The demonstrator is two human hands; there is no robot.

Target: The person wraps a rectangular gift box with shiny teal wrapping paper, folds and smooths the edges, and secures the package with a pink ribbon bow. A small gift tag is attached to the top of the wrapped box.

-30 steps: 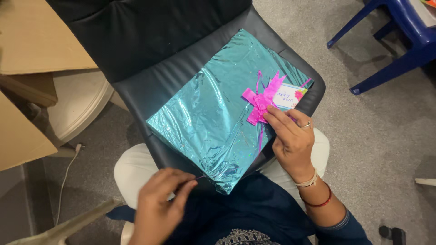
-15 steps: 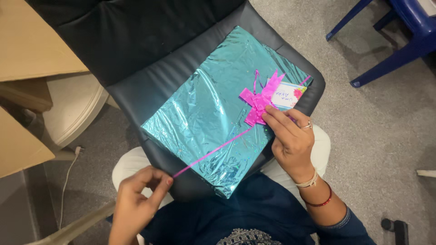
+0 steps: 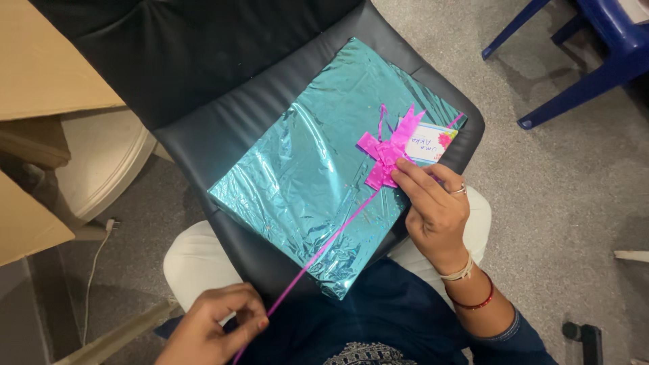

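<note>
- Pulling a thin pink ribbon strand (image 3: 324, 250) taut, the left hand (image 3: 213, 331) sits low at the bottom edge of the view, its fingers (image 3: 251, 324) pinched shut on the strand's free end.
- From there the strand runs in a straight diagonal line up across the wrapping to the pink ribbon bow (image 3: 387, 152).
- The right hand (image 3: 436, 209) rests on the near right part of the parcel, fingertips (image 3: 403, 169) pressing down on the lower edge of the bow; they pin it flat rather than closing around it.
- The gift box (image 3: 324, 155), wrapped in shiny teal foil, lies flat and turned cornerwise on the seat of a black padded chair (image 3: 203, 128), directly in front of the person's knees, its near corner overhanging the seat edge.
- A small white gift tag (image 3: 427, 143) with a flower print lies just beside the bow, touching it toward the parcel's right corner.
- Judging by this, the wrapping looks finished: foil closed all round, tag in place, bow loops partly fanned out. What seems left is drawing the strand until the bow gathers fully, then dealing with the long loose end.
- Around the chair: grey carpet, a blue plastic chair (image 3: 588, 61) at upper right, cardboard pieces (image 3: 40, 74) at left.
</note>
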